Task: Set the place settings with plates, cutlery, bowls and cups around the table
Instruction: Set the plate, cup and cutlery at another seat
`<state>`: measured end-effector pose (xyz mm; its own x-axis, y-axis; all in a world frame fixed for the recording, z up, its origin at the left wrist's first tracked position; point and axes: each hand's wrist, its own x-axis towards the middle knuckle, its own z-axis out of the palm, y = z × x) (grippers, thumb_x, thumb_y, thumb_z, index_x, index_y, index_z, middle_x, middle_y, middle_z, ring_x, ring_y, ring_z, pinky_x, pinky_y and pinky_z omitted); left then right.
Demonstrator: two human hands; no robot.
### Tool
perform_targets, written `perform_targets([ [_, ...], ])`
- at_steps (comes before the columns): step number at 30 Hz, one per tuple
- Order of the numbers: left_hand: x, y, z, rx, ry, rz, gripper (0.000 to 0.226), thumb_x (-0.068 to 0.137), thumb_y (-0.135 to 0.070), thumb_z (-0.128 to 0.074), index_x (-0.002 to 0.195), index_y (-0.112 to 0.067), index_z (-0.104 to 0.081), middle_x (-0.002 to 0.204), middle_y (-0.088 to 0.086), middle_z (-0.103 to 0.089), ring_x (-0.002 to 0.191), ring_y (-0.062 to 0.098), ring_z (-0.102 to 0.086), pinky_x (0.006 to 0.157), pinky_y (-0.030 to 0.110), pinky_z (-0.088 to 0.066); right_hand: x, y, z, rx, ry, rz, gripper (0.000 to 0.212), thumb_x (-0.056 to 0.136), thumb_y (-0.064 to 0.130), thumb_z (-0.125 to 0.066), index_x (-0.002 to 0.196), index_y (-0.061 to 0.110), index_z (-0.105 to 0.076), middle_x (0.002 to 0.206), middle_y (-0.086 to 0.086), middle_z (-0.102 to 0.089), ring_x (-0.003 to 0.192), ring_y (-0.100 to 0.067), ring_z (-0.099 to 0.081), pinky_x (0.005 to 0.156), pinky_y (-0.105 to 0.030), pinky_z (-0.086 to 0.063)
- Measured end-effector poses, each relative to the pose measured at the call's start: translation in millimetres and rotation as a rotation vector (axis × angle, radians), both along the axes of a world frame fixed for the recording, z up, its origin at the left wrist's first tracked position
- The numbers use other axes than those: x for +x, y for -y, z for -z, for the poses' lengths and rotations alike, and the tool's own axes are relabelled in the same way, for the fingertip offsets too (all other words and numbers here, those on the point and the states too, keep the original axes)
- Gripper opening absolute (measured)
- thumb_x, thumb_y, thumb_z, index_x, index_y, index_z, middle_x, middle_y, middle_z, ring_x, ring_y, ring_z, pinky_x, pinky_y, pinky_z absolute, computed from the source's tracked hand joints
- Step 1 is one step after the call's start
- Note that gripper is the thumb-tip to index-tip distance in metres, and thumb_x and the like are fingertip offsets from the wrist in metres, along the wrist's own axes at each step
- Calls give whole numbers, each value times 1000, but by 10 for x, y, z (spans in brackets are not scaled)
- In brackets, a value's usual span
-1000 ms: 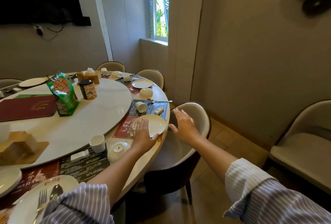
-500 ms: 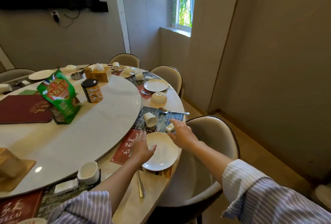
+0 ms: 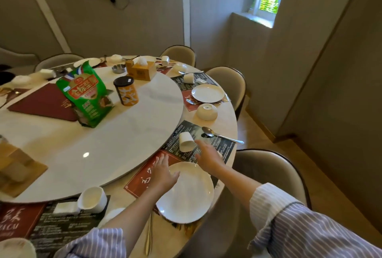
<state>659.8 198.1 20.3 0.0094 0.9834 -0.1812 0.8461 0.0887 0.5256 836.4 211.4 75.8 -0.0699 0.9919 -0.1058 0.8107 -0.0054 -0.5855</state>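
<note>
Single head-worn view, close, angled down over table (image 3: 225, 121) edge.

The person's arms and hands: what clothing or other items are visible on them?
Both arms wear loose sleeves with thin blue-and-white stripes, pushed up so that the forearms are bare. The left hand and the right hand are bare: no gloves. No ring, watch or bracelet is visible.

Your left hand (image 3: 163, 172) rests flat on the white plate (image 3: 190, 193); your right hand (image 3: 207, 157) hovers beside the tipped cup (image 3: 186, 141).
</note>
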Motion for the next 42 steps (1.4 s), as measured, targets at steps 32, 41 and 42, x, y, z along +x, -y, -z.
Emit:
perform_targets([
  [32,810,-560,350,-49,-276,-408,102,70,-78,4,153,-21,-12,161,3,10,148,19,10,108,51,24,359,-2459,426,-179,-23,-599,78,71,20,-83,135,21,-38,130,-9,-47,117,-25,-47,99,-43,-45],
  [41,821,-583,392,-81,-293,-424,103,68,-78,5,153,-23,-13,161,2,5,148,19,9,106,52,25,326,-2906,374,-376,16,-673,78,75,7,-75,138,22,-33,130,-9,-46,121,-29,-46,96,-41,-45],
  [42,819,-585,395,-91,-293,-428,103,67,-78,5,152,-23,-14,161,1,3,148,19,8,106,52,25,315,-2938,365,-388,6,-682,77,75,4,-74,139,21,-33,131,-9,-45,122,-28,-45,94,-38,-43],
])
